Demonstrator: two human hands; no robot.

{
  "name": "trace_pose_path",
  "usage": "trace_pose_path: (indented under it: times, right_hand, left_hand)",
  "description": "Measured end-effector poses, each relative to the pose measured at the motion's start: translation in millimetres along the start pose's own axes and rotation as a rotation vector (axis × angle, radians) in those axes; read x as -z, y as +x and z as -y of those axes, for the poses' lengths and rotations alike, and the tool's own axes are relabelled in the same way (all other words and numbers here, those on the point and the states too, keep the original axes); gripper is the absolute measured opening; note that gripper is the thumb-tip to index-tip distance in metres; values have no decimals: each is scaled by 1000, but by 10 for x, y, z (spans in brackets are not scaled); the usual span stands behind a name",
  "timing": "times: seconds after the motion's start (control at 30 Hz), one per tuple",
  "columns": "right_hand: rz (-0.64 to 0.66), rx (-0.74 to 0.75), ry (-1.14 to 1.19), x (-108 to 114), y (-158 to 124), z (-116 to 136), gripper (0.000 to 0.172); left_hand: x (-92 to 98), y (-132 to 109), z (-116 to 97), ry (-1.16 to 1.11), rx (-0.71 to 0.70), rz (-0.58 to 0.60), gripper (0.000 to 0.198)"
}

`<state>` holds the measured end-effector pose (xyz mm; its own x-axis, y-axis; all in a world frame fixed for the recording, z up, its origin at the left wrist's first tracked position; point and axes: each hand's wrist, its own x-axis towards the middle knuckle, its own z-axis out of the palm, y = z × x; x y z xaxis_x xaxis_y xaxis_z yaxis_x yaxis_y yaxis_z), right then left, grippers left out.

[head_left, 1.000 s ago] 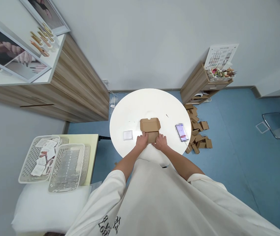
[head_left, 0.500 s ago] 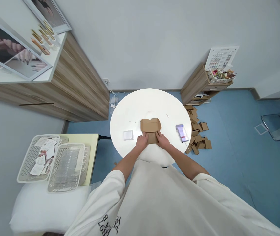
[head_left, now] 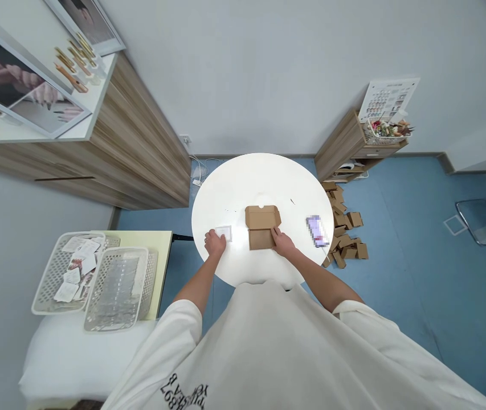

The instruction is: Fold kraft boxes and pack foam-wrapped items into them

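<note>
A small brown cardboard box [head_left: 262,240] lies on the white round table [head_left: 260,176], its lid [head_left: 262,217] folded back away from me. My right hand [head_left: 284,244] is closed on the box's right side wall. To the left, my left hand [head_left: 215,244] has its fingers and thumb at the near left edge of a flat, clear rectangular case [head_left: 224,232] and grips it there. The case seems to lie on the tabletop; what is inside it is too small to make out.
A phone [head_left: 317,230] lies toward the table's right edge. Many flattened or folded cardboard boxes [head_left: 347,250] are on the floor to the right. Two white baskets [head_left: 117,327] with cards and clear packs stand at left. A wooden cabinet [head_left: 148,148] rises behind them.
My left hand has let go of the box's left side and moved left to the clear case. My right hand stays on the box.
</note>
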<state>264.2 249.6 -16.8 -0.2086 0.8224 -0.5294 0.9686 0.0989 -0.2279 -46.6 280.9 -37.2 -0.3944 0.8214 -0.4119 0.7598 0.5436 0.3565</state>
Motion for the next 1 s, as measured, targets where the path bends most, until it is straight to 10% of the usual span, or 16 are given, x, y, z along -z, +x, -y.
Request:
trace_pose_path:
  times: [0.57, 0.73, 1.0]
  right_hand:
    - [8, -3, -55, 49, -23, 48, 94]
    - [4, -11, -56, 64, -35, 49, 97]
    - [-22, -14, 1, 38, -54, 39, 101]
  left_hand:
    - [-9, 81, 9, -458, 51, 98, 27]
    - [-162, -260, -257, -653, -130, 262, 27]
    - [-556, -679, -886, -193, -281, 338, 29]
